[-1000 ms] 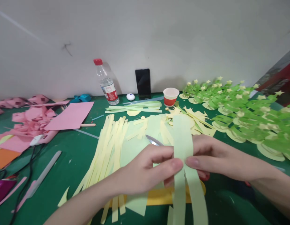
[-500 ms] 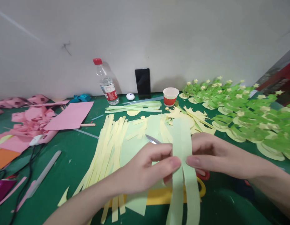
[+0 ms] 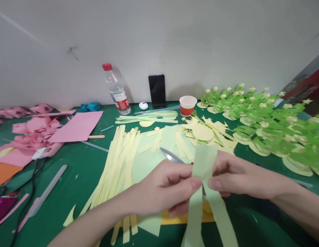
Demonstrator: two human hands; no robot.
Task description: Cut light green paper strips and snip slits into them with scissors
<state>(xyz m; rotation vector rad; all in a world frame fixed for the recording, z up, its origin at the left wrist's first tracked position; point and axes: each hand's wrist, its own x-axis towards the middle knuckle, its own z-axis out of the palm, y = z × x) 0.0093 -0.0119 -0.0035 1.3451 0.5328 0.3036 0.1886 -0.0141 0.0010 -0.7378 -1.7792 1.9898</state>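
Observation:
Between my hands is a pale green paper strip [image 3: 205, 159], joined at its upper end and split lengthwise into two tails below. My left hand [image 3: 169, 187] is closed, thumb and fingers pinching the left side at the split. The right side is pinched by my right hand [image 3: 238, 175], also closed. Beneath my hands lie scissors [image 3: 171, 155]; a blade shows, while the handles are mostly hidden. Pale green paper [image 3: 146, 161] rests under them, with many narrow light yellow strips [image 3: 118, 164] at its left. An orange-yellow sheet [image 3: 174, 219] shows nearer me.
Along the wall stand a water bottle [image 3: 120, 96], a dark phone [image 3: 157, 92] and a paper cup [image 3: 187, 105]. Green paper plants with stars [image 3: 264, 120] crowd the right. Pink folded paper [image 3: 35, 133], a black cable [image 3: 33, 185] and a glue stick [image 3: 49, 188] lie left.
The split in the strip has lengthened towards its upper end, and the two tails have spread apart. Both hands have moved slightly right and down.

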